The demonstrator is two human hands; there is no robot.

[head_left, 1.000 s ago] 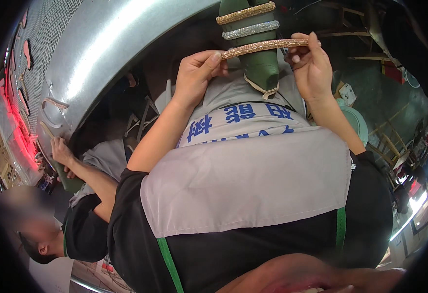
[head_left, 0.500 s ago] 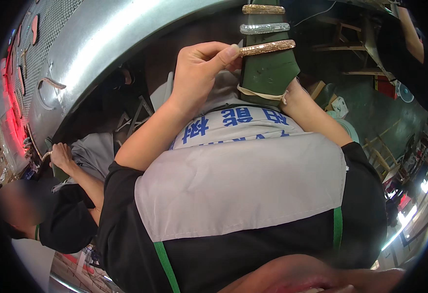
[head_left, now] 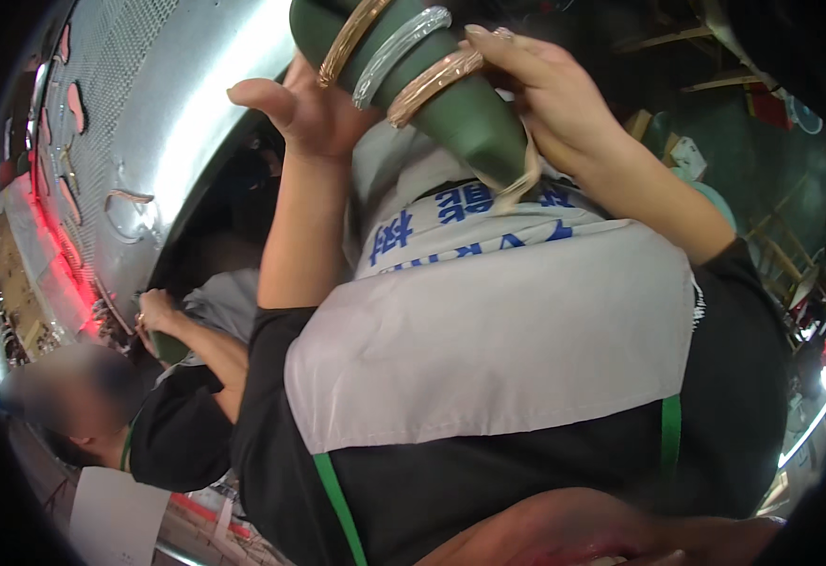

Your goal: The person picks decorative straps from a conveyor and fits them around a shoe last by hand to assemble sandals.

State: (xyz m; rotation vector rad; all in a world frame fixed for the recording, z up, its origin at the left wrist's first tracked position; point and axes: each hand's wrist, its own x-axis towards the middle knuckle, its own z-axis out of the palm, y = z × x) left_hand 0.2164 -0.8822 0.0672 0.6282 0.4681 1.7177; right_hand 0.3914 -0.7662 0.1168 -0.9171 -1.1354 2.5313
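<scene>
A dark green shoe last tilts in front of my apron, its narrow end toward me at lower right. Three glittery straps cross it: a gold strap, a silver strap and a rose-gold strap. A pale band loops around the narrow end. My left hand supports the last from its left side, thumb sticking out and fingers hidden behind it. On the other side, my right hand has its thumb and fingertips closed at the right end of the rose-gold strap.
A curved silver machine casing with a perforated panel fills the upper left. Pink pieces lie on that panel, and a curved strap rests on the metal. At lower left, a co-worker's hand holds another green last.
The last has turned and shifted left. My left hand has let go of the rose-gold strap and moved to the last's left side; my right hand has come up to the strap's right end.
</scene>
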